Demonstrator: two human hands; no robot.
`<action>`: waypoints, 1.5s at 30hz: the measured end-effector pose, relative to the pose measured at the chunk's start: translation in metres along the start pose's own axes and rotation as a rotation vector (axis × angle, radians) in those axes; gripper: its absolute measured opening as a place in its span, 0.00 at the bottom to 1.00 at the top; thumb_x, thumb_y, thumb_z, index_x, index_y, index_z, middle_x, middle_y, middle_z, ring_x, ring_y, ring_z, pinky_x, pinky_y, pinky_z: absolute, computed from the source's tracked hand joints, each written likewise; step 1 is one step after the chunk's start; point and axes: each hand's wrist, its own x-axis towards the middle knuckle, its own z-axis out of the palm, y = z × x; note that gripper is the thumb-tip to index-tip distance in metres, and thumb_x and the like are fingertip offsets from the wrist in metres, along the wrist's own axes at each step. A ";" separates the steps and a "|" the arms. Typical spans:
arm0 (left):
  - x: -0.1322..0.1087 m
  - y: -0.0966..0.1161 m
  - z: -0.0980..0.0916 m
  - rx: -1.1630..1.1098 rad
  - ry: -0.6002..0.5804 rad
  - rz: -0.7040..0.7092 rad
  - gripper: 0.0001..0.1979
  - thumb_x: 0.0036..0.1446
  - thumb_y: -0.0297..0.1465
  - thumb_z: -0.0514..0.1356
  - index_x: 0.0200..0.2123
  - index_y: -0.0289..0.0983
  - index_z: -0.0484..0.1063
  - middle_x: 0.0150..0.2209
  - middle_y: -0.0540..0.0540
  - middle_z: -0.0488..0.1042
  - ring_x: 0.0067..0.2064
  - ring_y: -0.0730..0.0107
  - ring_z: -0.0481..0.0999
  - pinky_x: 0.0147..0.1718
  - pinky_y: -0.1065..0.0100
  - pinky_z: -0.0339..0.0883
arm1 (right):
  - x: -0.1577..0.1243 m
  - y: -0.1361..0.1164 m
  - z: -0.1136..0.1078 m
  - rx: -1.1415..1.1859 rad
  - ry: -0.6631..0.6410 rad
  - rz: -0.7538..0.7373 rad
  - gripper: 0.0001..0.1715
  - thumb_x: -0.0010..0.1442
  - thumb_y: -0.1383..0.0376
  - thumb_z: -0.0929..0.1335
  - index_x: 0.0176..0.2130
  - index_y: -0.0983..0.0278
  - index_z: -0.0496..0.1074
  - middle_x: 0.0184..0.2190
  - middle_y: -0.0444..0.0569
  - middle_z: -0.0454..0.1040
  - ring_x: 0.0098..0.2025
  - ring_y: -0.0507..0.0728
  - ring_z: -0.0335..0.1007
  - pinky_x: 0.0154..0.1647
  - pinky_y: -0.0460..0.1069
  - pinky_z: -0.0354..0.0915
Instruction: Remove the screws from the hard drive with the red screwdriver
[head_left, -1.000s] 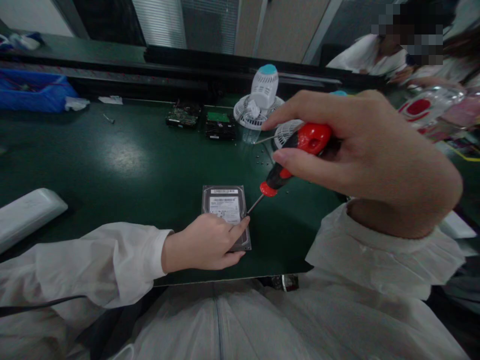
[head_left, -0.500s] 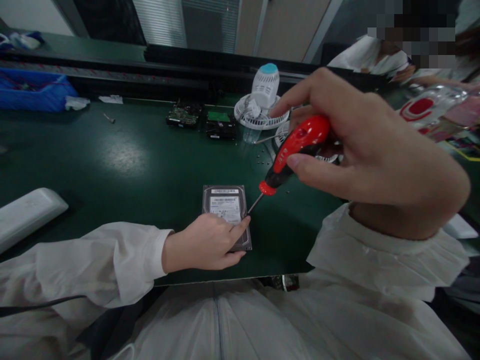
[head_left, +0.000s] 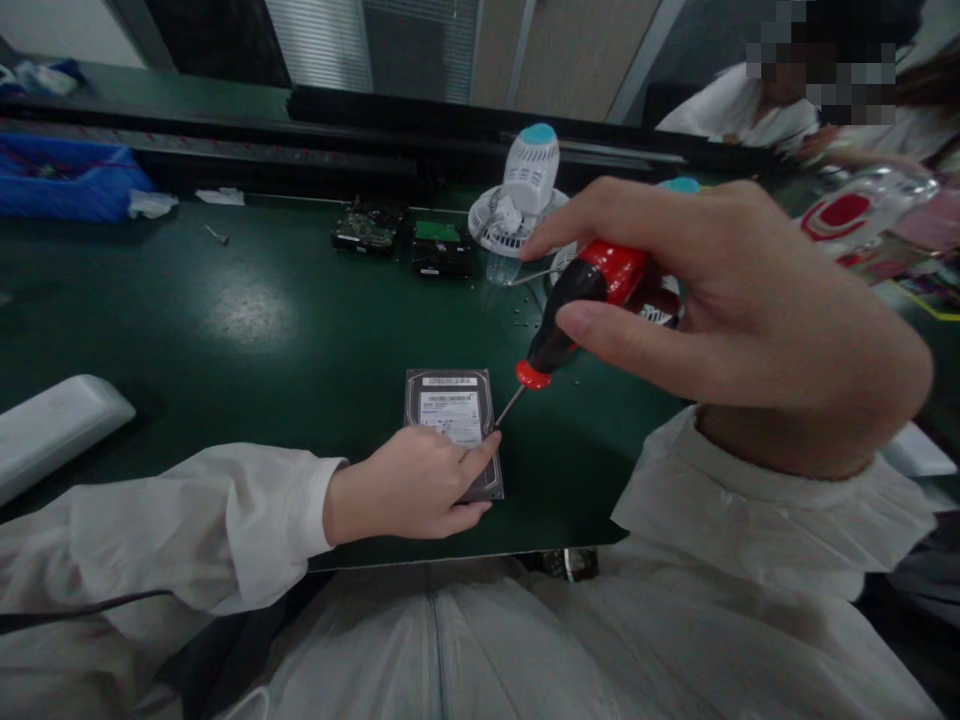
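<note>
A hard drive with a white label lies flat on the green table near its front edge. My left hand holds it from the left, covering its lower part, with the index finger stretched to the right edge and the thumb along the near edge. In my right hand is a red and black screwdriver, tilted, gripped round its handle with the fingers curled. Its thin shaft reaches down to the drive's right edge beside my left index fingertip, which hides the exact contact.
Behind stand two other drives, one with a bare circuit board and one with a green board. A white fan and loose screws are right of them. A blue bin is far left, a white case nearer. People sit far right.
The screwdriver handle has turned in my right hand, showing more black, and the fingers have shifted slightly left. My left hand and the hard drive have stayed in place.
</note>
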 end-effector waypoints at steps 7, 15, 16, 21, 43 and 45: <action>0.000 0.000 -0.001 0.011 -0.015 0.004 0.34 0.65 0.44 0.55 0.63 0.22 0.68 0.28 0.39 0.81 0.26 0.58 0.81 0.23 0.63 0.68 | 0.000 0.001 0.003 -0.042 0.002 0.060 0.18 0.64 0.60 0.64 0.52 0.61 0.70 0.26 0.42 0.68 0.22 0.49 0.56 0.30 0.52 0.57; 0.000 0.000 -0.001 0.003 -0.036 0.004 0.34 0.66 0.44 0.54 0.64 0.21 0.67 0.29 0.39 0.81 0.26 0.56 0.80 0.24 0.60 0.69 | 0.001 0.001 0.006 -0.129 0.044 0.157 0.21 0.69 0.50 0.62 0.52 0.60 0.70 0.25 0.41 0.67 0.23 0.50 0.54 0.32 0.52 0.55; 0.000 0.000 -0.001 0.003 -0.040 0.004 0.34 0.66 0.44 0.54 0.64 0.21 0.67 0.29 0.39 0.81 0.26 0.56 0.80 0.24 0.60 0.69 | 0.001 0.001 0.006 -0.123 0.041 0.156 0.21 0.68 0.52 0.63 0.53 0.61 0.70 0.25 0.41 0.67 0.23 0.50 0.55 0.32 0.52 0.55; 0.001 0.000 -0.001 -0.012 -0.043 0.004 0.34 0.66 0.44 0.54 0.64 0.21 0.66 0.29 0.38 0.81 0.26 0.55 0.80 0.24 0.60 0.70 | 0.002 -0.002 0.006 -0.019 -0.006 0.075 0.29 0.65 0.58 0.62 0.59 0.72 0.66 0.37 0.50 0.72 0.27 0.51 0.59 0.33 0.53 0.57; 0.001 0.000 -0.002 -0.007 -0.054 -0.009 0.34 0.66 0.44 0.54 0.64 0.22 0.66 0.30 0.38 0.82 0.28 0.57 0.81 0.26 0.62 0.69 | 0.002 0.001 0.004 0.016 0.008 -0.007 0.22 0.65 0.60 0.64 0.57 0.62 0.67 0.35 0.44 0.72 0.25 0.48 0.58 0.30 0.51 0.57; 0.001 0.001 -0.002 -0.006 -0.056 -0.012 0.34 0.66 0.44 0.55 0.64 0.22 0.66 0.30 0.38 0.82 0.28 0.57 0.81 0.26 0.62 0.70 | 0.001 0.000 0.004 0.015 0.014 -0.011 0.22 0.68 0.58 0.63 0.57 0.64 0.68 0.35 0.45 0.72 0.25 0.48 0.57 0.30 0.51 0.56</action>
